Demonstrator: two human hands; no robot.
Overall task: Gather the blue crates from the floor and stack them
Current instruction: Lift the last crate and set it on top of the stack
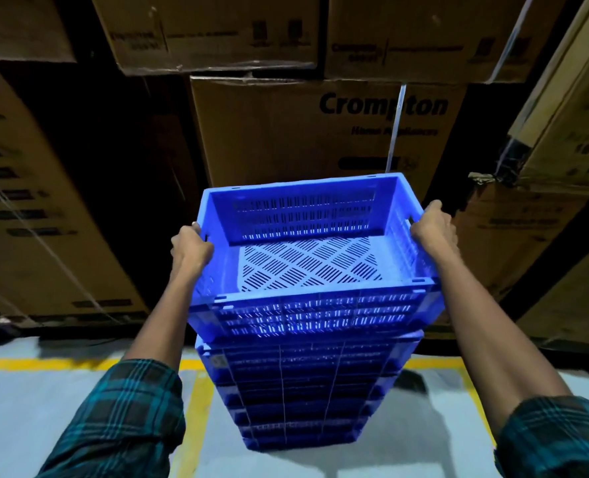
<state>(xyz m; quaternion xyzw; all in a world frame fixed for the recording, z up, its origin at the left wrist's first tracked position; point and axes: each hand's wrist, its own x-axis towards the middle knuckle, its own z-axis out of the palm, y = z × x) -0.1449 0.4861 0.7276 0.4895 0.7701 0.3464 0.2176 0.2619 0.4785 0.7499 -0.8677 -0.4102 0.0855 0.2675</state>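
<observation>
front: cartons (286, 132) close | sides: clear | below: stack (303, 391)

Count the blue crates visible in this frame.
About 6, though the lower ones blur together: the top crate is held by the left hand and right hand over the stack.

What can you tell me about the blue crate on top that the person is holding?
The top crate looks like bright blue moulded plastic, rectangular, open-topped and empty. Its walls have rows of slots and its floor a diamond pattern of slits. The left hand and right hand grip opposite short sides near the rim. It sits, or hovers, slightly tilted on the stack of blue crates, before cardboard boxes.
</observation>
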